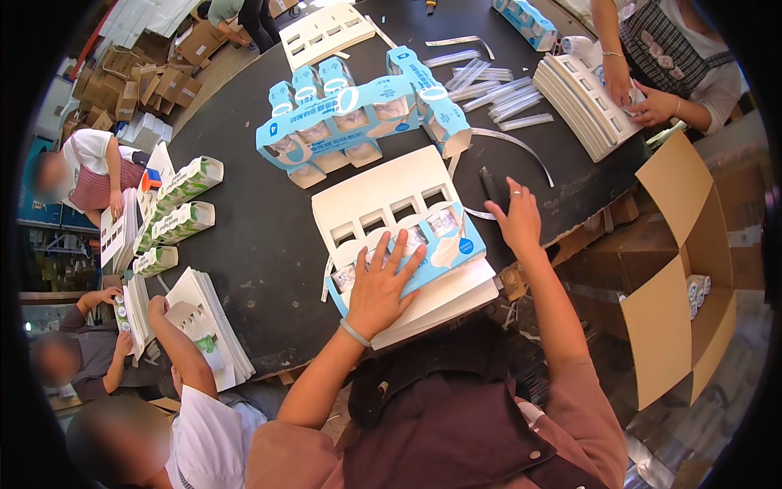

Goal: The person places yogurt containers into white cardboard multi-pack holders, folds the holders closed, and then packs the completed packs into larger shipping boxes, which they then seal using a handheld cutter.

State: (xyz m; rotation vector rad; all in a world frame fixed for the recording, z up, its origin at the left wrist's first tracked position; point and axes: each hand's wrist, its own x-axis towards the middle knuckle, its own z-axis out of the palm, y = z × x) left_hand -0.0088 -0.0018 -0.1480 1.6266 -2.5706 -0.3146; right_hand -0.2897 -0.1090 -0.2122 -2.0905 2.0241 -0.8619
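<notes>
My left hand (380,287) lies flat, fingers spread, on a blue-and-white printed yoghurt carton sleeve (449,244) with windows. The sleeve rests on a stack of white die-cut boards (379,177) with rectangular cut-outs. To the right, my right hand (522,220) is spread over the black tabletop, holding nothing that I can see. Just beyond its fingers lies a dark-handled tool (487,183), its kind unclear, beside a curled white printed strip (519,143). Behind the boards, several blue carton packs (360,122) stand grouped together.
Clear plastic strips (513,101) lie in a pile beyond the packs. Co-workers' hands (635,101) work at a board stack at the upper right. Green-and-white cartons (183,220) and more board stacks (211,330) are at left. An open cardboard box (657,330) stands right of the table.
</notes>
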